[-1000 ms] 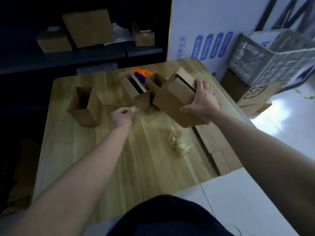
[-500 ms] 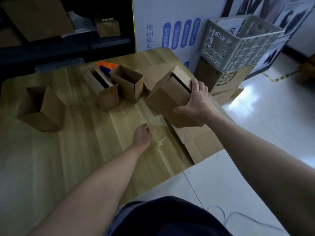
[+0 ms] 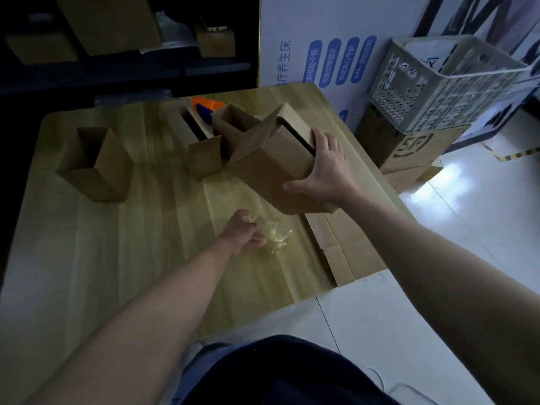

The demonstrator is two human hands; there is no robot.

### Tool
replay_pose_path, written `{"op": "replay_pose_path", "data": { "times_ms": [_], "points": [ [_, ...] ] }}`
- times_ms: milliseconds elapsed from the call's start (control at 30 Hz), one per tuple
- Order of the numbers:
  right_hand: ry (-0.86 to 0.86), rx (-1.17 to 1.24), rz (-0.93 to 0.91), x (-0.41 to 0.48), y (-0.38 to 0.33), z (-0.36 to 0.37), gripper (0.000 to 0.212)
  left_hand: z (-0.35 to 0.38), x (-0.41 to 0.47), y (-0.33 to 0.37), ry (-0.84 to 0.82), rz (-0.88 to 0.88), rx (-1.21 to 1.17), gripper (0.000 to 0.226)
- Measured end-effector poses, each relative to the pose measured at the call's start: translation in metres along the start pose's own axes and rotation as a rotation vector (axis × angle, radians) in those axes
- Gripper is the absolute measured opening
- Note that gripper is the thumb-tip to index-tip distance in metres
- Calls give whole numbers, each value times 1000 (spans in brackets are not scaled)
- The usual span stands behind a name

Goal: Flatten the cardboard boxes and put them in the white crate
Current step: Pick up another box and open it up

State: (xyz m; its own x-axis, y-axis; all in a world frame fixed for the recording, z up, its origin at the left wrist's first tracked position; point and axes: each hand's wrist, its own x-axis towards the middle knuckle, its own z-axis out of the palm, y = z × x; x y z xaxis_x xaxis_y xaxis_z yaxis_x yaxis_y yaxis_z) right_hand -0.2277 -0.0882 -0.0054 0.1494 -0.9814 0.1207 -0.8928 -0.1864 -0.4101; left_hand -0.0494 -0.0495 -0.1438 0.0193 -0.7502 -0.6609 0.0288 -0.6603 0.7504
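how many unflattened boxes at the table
4: left box alone at left; middle box and back box at centre back; held box in the right hand. More may hide behind.

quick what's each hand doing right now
left hand: fingers curled against the clear tape wad; whether it grips it cannot be told
right hand: holding the open cardboard box

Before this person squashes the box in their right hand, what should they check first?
1. Grip on the held box: the right hand clasps its side: ok.
2. Is the left hand free to help: fingers curled at the crumpled tape wad: not ok.
3. Top end open: flap raised, dark opening visible: ok.
4. Bottom seam untaped: underside hidden: cannot tell.
5. Room in the white crate: open-topped, beside the table, inside mostly hidden: cannot tell.
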Motion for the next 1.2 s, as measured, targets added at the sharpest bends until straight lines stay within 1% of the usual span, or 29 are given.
{"op": "replay_pose_path", "data": {
  "times_ms": [100, 167, 200, 233, 300, 333, 367, 400, 433, 500, 567, 633, 700, 767, 833, 900, 933, 967, 1000, 1033, 1067, 1167, 1200],
  "points": [
    [-26, 10, -73, 1, -19, 7, 119, -21, -10, 7, 102, 1, -73, 29],
    [-41, 13, -109, 2, -36, 14, 118, -47, -15, 19, 206, 40, -197, 14],
    [-59, 12, -133, 3, -45, 19, 119, -63, -16, 26, 268, 57, -290, 11],
    [-82, 2, -168, 4, -55, 25, 119, -81, -18, 32, 330, 62, -402, 12],
    [-135, -32, -262, 5, -76, 40, 120, -122, -24, 44, 408, 81, -570, 23],
    [-164, -41, -313, 4, -86, 49, 120, -143, -29, 47, 403, 90, -594, 34],
    [-192, -40, -357, 3, -95, 59, 119, -161, -36, 50, 357, 88, -611, 47],
    [-217, -35, -386, 2, -104, 70, 119, -178, -42, 51, 285, 72, -611, 55],
    [-241, -36, -397, 0, -112, 81, 119, -192, -49, 51, 214, 43, -593, 55],
    [-293, -91, -378, -3, -123, 101, 122, -214, -58, 46, 175, -30, -495, 44],
    [-353, -140, -302, -5, -129, 116, 124, -231, -58, 35, 204, -60, -410, 39],
    [-442, -63, -184, -5, -134, 121, 120, -243, -55, 24, 174, -36, -436, 34],
    [-541, 145, -33, -3, -139, 118, 104, -250, -56, 15, 92, 2, -527, 39],
    [-560, 442, 162, 0, -145, 111, 82, -255, -59, 13, 45, 9, -527, 46],
    [-516, 713, 393, 1, -149, 104, 63, -259, -59, 13, 43, 9, -482, 35],
    [-474, 880, 572, 0, -149, 100, 42, -262, -59, 15, 36, 18, -428, 24],
    [-466, 910, 638, -1, -148, 101, 40, -263, -59, 16, 20, 25, -384, 20],
    [-455, 929, 697, -3, -146, 103, 47, -262, -59, 17, -5, 29, -351, 19],
    [-423, 939, 751, -5, -145, 106, 56, -261, -60, 18, -24, 38, -323, 26],
    [-372, 942, 798, -6, -144, 109, 62, -260, -60, 17, -33, 50, -308, 37],
    [-325, 948, 832, -7, -145, 110, 66, -258, -60, 17, -33, 64, -293, 46],
    [-267, 1007, 897, -8, -148, 113, 65, -253, -62, 16, -28, 89, -256, 47],
    [-250, 1027, 912, -7, -148, 112, 62, -252, -62, 15, -20, 84, -261, 52]
  ]
}}
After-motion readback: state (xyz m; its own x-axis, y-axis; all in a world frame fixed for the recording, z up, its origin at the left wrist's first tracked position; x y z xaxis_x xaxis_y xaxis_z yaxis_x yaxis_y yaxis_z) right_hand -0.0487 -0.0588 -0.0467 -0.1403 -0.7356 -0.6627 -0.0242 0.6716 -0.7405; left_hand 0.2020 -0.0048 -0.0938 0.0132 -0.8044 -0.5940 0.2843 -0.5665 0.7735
